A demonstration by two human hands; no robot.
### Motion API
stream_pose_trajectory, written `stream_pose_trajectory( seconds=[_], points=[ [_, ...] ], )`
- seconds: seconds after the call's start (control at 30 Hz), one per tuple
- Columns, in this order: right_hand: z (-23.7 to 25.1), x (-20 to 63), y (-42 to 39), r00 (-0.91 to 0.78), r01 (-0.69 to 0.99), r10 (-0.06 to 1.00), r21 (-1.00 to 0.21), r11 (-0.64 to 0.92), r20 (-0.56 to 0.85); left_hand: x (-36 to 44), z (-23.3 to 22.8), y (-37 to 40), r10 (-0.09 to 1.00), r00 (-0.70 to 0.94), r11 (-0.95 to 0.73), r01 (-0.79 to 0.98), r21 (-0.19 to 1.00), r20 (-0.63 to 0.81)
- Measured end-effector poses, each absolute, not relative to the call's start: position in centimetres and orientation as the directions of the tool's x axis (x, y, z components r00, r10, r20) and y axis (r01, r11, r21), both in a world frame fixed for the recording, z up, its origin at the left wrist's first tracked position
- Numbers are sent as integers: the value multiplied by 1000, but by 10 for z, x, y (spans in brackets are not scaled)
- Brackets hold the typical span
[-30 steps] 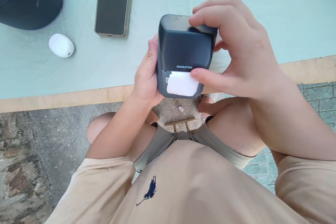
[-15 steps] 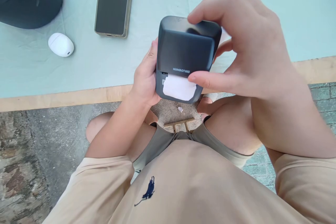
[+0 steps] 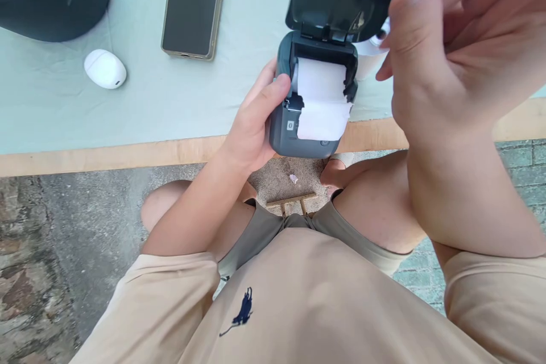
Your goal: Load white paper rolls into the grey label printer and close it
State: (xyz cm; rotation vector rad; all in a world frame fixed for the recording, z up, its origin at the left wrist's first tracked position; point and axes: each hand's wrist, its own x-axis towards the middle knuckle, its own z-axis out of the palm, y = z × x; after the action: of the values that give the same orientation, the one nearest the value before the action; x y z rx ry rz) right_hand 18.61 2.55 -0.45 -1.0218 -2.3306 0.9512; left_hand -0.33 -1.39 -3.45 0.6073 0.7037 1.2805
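A dark label printer is held just over the table's front edge, its lid swung up and back. Inside sits a white paper roll, and its loose end hangs over the front of the body with a torn right edge. My left hand is wrapped round the printer's left side, thumb on its upper rim. At the raised lid's right corner, my right hand has its thumb and a finger on the edge. Part of the lid is cut off by the picture's top.
On the pale green cloth-covered table lie a phone, a white oval case and a dark cap. A white cylindrical thing stands behind the printer, partly hidden. A small white scrap lies on the ground.
The printer's lid has gone from closed to open, baring the paper roll. My right hand has risen to the right with the lid; the printer has shifted slightly right.
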Motion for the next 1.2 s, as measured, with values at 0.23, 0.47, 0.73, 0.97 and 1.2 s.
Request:
stream_pose_trajectory(
  seconds=[0.23,0.47,0.73,0.97,1.2],
  points=[
    [0,169,46,-642,559,751,-577,595,152,-5,-34,-14,978,138,209,-596,776,-158],
    [28,165,38,-590,581,799,-626,520,116,-5,-31,-15,977,78,204,-586,784,-196],
    [13,210,90,-136,28,991,-1000,-2,-6,-12,-39,-11,970,86,226,-653,723,-226],
    [-21,235,101,16,442,970,-872,211,243,-10,-36,-12,972,87,220,-654,724,-217],
    [-13,240,90,-58,726,949,-640,252,308,-9,-33,-12,975,82,210,-648,732,-207]
  ],
)
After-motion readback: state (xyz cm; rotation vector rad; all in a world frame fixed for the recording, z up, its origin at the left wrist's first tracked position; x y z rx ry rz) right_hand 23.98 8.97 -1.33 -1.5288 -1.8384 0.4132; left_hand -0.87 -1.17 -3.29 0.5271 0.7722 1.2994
